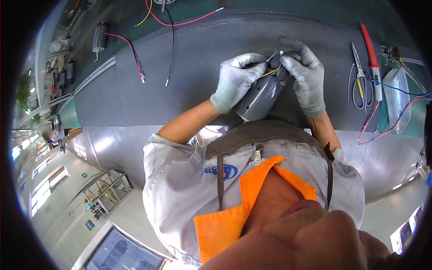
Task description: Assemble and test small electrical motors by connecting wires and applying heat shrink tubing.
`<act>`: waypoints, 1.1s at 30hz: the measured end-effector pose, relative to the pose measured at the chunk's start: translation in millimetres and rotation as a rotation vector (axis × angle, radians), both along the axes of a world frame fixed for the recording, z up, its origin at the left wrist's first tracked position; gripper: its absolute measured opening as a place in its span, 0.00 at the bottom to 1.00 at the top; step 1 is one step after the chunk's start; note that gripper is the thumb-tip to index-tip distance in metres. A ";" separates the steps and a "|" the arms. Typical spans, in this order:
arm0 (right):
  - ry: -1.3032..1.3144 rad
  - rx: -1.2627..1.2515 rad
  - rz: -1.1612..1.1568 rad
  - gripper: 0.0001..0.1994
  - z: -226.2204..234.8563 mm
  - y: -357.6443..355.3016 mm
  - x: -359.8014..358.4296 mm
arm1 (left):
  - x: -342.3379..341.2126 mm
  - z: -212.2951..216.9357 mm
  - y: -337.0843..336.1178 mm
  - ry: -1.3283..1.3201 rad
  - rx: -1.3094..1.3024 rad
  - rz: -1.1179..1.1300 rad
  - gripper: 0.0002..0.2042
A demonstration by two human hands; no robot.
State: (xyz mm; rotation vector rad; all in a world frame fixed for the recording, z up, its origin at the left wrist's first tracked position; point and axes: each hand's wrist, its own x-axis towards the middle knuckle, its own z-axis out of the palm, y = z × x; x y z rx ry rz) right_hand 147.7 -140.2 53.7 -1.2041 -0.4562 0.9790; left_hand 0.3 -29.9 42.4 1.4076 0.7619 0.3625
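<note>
A dark grey cylindrical motor point(260, 100) lies tilted on the bench, close against my apron. A yellow wire point(269, 73) shows at its far end, between my hands. My left hand point(237, 81), in a pale grey glove, is closed in a pinch over that end, with a thin pale strip point(271, 56) sticking out past the fingertips. My gloved right hand point(308, 74) pinches beside it, and a small white tip point(281, 53) shows at its thumb. Whether strip and tip belong to one piece, I cannot tell. The dark-stained fingers hide the wire ends.
On the right lie scissors point(358, 81), tweezers point(350, 85), a red-handled tool point(370, 47) with a blue and red cable, and a clear plastic tray point(397, 96). Another motor point(99, 38) with wires lies at the far left. Loose red and black leads point(172, 49) cross the mat.
</note>
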 end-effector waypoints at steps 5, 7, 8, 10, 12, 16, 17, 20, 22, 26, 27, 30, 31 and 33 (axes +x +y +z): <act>-0.067 -0.085 0.053 0.22 10.5 -0.9 8.8 | 6.3 6.0 -1.9 -0.016 0.090 -0.052 0.09; -0.087 -0.109 0.102 0.23 12.5 -1.7 17.3 | 8.1 3.3 -3.0 0.011 0.143 -0.057 0.08; -0.078 -0.136 0.184 0.24 12.9 -1.3 22.2 | 10.7 4.7 -3.5 0.008 0.144 -0.065 0.08; -0.071 -0.165 0.255 0.24 10.5 -1.1 32.9 | 16.6 8.3 -5.4 -0.018 0.070 -0.067 0.08; -0.079 -0.243 0.376 0.20 7.8 -3.4 42.7 | 24.9 1.5 -10.4 -0.033 0.139 -0.059 0.08; -0.126 -0.315 0.293 0.16 5.4 -9.2 40.1 | 34.0 -14.5 -14.3 -0.106 0.287 -0.048 0.08; -0.572 -0.162 0.147 0.14 -2.4 -12.0 34.5 | 34.3 -10.7 -15.5 -0.100 0.279 -0.060 0.08; -1.125 -0.093 -0.009 0.09 -1.0 -24.0 33.7 | 30.3 3.9 -21.9 -0.006 0.698 -0.197 0.10; -1.218 -0.090 -0.030 0.08 -2.9 -30.4 41.7 | 25.7 4.0 -29.3 0.019 0.459 -0.022 0.13; -0.809 -0.281 -0.002 0.08 -32.2 -41.6 67.3 | 25.3 -0.2 -36.2 -0.005 0.344 0.062 0.12; -0.844 -0.359 -0.038 0.08 -34.9 -36.9 75.8 | 24.7 -3.0 -37.0 -0.008 0.344 0.060 0.12; -1.221 -0.250 -0.096 0.10 -56.1 -17.9 99.3 | 26.6 -11.9 -35.7 -0.079 0.509 0.042 0.10; -1.261 -0.281 -0.070 0.11 -59.8 -11.0 101.2 | 29.7 -9.3 -35.5 -0.104 0.708 -0.002 0.08; -1.154 -0.283 -0.079 0.10 -66.5 -5.8 98.2 | 37.0 -1.4 -41.6 -0.093 0.973 -0.062 0.06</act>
